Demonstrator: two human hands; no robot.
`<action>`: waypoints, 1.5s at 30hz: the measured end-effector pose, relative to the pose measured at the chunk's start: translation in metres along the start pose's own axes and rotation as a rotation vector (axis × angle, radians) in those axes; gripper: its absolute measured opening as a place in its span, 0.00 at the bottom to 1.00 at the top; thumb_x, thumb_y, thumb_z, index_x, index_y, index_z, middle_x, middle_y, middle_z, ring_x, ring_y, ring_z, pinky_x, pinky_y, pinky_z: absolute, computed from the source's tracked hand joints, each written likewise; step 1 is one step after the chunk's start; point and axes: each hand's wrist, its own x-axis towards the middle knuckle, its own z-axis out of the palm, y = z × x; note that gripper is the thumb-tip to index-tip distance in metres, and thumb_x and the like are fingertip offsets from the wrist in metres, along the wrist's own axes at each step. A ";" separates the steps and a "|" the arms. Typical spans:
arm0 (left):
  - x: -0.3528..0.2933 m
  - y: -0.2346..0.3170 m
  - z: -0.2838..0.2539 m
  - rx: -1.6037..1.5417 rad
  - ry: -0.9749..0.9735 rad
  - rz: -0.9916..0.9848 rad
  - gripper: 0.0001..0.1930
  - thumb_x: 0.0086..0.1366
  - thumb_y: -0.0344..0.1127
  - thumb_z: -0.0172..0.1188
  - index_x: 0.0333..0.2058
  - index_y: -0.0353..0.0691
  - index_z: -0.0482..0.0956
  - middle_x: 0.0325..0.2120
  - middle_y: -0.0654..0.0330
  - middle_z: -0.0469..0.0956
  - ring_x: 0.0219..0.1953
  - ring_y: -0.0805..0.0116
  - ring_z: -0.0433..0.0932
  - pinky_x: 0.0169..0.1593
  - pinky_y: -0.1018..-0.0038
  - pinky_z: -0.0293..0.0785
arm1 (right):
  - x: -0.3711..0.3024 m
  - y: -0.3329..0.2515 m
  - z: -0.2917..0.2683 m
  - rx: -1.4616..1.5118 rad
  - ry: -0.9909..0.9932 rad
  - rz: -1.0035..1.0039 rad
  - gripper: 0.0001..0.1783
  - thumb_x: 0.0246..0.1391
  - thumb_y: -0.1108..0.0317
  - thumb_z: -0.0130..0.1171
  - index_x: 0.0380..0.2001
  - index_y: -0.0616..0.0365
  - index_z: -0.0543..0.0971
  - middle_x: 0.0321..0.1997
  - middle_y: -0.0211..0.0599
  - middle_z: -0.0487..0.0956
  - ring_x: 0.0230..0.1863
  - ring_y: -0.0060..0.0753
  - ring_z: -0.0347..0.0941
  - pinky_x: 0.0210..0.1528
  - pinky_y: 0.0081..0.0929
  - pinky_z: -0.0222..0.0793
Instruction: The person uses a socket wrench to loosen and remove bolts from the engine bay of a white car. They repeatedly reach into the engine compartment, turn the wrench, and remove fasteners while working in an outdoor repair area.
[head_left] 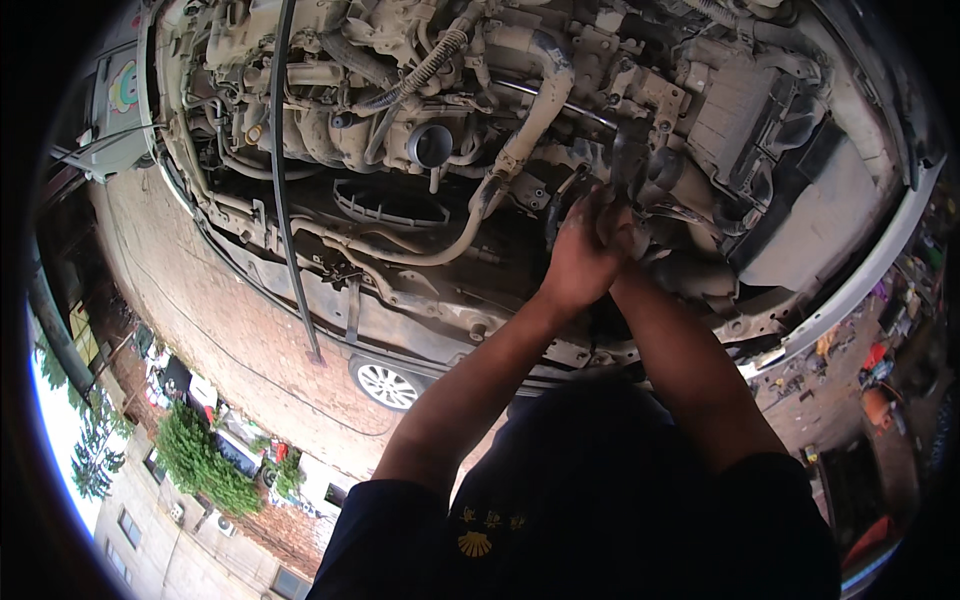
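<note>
Both my hands reach into a dusty engine bay and meet at its right middle. My left hand (582, 252) has curled fingers, closed on something I cannot make out. Pressed close beside it, my right hand (627, 236) is also closed and partly hidden by the left. Just beyond the fingers rises a dark, blurred part (629, 160). A bright metal rod (555, 103) ends near that part. Right of my hands lies a wide dusty tube (695, 196), and left of them a bent pipe (520, 140).
A round throttle opening (430, 145) faces up on the engine. A dark prop rod (281, 150) crosses the bay at left. The front body panel (420, 315) lies beneath my forearms. A box-shaped housing (738, 125) sits at right, with scattered clutter (880, 365) on the ground beyond.
</note>
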 end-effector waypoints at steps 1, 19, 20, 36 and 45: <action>-0.013 0.009 -0.018 -0.046 -0.031 0.009 0.25 0.55 0.31 0.60 0.52 0.30 0.72 0.48 0.38 0.74 0.53 0.39 0.72 0.60 0.59 0.67 | -0.004 0.000 0.001 -0.474 0.062 -0.195 0.20 0.62 0.51 0.49 0.36 0.58 0.80 0.36 0.49 0.82 0.38 0.55 0.80 0.39 0.45 0.75; -0.105 -0.059 -0.165 0.882 -0.097 0.302 0.12 0.53 0.37 0.59 0.36 0.42 0.82 0.41 0.54 0.80 0.46 0.51 0.77 0.51 0.59 0.71 | -0.050 -0.096 0.061 -0.006 0.036 0.366 0.06 0.57 0.64 0.54 0.29 0.49 0.70 0.16 0.24 0.66 0.12 0.24 0.62 0.15 0.25 0.54; -0.102 -0.066 -0.165 0.858 -0.088 0.331 0.12 0.52 0.37 0.59 0.35 0.42 0.82 0.40 0.54 0.80 0.45 0.51 0.77 0.51 0.60 0.72 | -0.045 -0.126 0.057 0.217 -0.063 0.464 0.08 0.57 0.67 0.52 0.25 0.50 0.67 0.16 0.25 0.66 0.15 0.22 0.63 0.17 0.23 0.55; -0.113 -0.068 -0.167 0.843 -0.025 0.308 0.11 0.51 0.38 0.61 0.33 0.42 0.82 0.39 0.54 0.81 0.44 0.52 0.77 0.50 0.60 0.72 | -0.053 -0.044 0.047 -0.411 0.183 0.284 0.22 0.59 0.48 0.61 0.22 0.52 0.71 0.21 0.31 0.75 0.17 0.31 0.71 0.17 0.36 0.63; -0.094 -0.069 -0.170 0.845 -0.088 0.358 0.13 0.51 0.37 0.60 0.36 0.44 0.83 0.40 0.55 0.81 0.44 0.50 0.78 0.50 0.60 0.72 | -0.041 -0.034 0.023 -0.747 0.111 -0.007 0.15 0.60 0.54 0.54 0.31 0.56 0.76 0.24 0.37 0.77 0.27 0.38 0.77 0.28 0.36 0.70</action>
